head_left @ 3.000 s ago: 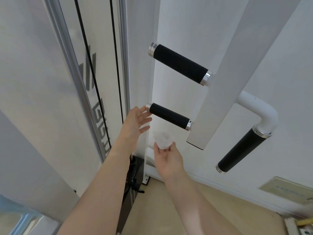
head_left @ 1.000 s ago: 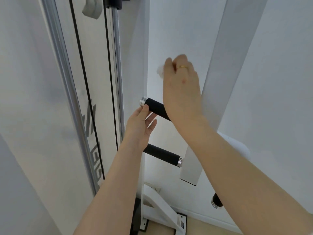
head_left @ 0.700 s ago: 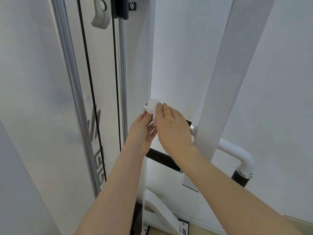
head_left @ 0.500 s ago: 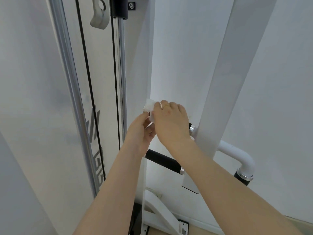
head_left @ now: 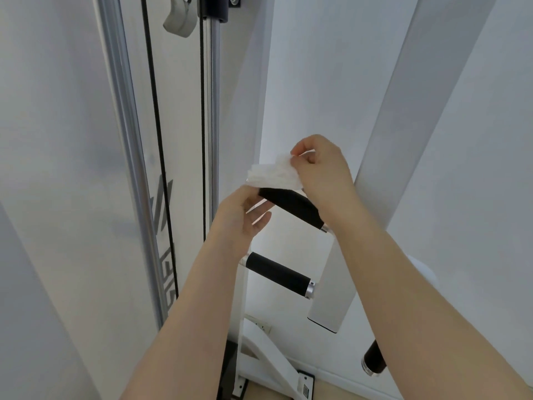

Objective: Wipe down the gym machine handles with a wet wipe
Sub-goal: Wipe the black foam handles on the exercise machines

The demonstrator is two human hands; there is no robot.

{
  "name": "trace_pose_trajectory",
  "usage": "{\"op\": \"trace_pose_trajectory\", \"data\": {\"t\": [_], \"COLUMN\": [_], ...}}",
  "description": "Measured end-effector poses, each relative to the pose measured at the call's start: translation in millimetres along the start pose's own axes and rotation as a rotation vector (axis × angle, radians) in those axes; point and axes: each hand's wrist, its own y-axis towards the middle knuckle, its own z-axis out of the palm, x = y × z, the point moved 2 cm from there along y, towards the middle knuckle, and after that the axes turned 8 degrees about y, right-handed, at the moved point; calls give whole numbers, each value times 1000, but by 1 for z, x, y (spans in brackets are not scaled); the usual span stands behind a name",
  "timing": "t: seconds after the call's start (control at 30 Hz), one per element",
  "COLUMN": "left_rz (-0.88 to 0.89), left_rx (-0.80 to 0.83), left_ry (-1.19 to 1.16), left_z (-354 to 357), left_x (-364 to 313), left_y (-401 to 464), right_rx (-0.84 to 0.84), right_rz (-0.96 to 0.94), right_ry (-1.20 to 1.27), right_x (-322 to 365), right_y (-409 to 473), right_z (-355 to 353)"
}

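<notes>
Two black foam handles stick out leftwards from a white slanted machine bar (head_left: 403, 145). My right hand (head_left: 320, 168) pinches a crumpled white wet wipe (head_left: 272, 175) that lies over the free end of the upper handle (head_left: 291, 204). My left hand (head_left: 245, 219) sits just below and left of that end, fingers loosely extended, touching the wipe's lower edge. The lower handle (head_left: 277, 274) is bare, with silver caps at both ends. A third black handle (head_left: 374, 360) shows at the lower right, mostly hidden behind my right forearm.
A silver guide rail (head_left: 127, 168) and black cables (head_left: 155, 134) run vertically on the left. A pulley bracket (head_left: 178, 15) hangs at the top. The machine's white base foot (head_left: 268, 362) and a strip of wooden floor lie at the bottom. White wall fills the background.
My right hand has lifted off the upper handle's grip and drawn the wipe out to the handle's end; the black grip is now uncovered. My left hand stayed below the end.
</notes>
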Motion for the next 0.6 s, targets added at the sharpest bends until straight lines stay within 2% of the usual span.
{"op": "trace_pose_trajectory", "data": {"t": [0.07,0.17,0.23,0.33,0.43,0.53,0.6], "left_rz": [-34,-44,-61,-38,35,15,10], "left_rx": [44,90,118,144,80,40,40], "left_ry": [-96,-155,-121,48,209,200,171], "left_z": [-4,-12,-15,-14,-10,-2,3], "left_x": [-3,-1,4,10,10,12,13], "left_y": [-2,-4,-8,-10,-6,0,2], "right_rx": [95,124,167,203,168,75,-81], "right_rz": [38,-2,19,104,153,174,32], "right_ry": [15,-38,-132,-204,-174,-163,-179], "right_x": [1,6,7,0,-3,-8,-4], "right_y": [0,-2,1,6,9,14,9], "right_z": [3,7,9,10,10,11,9]}}
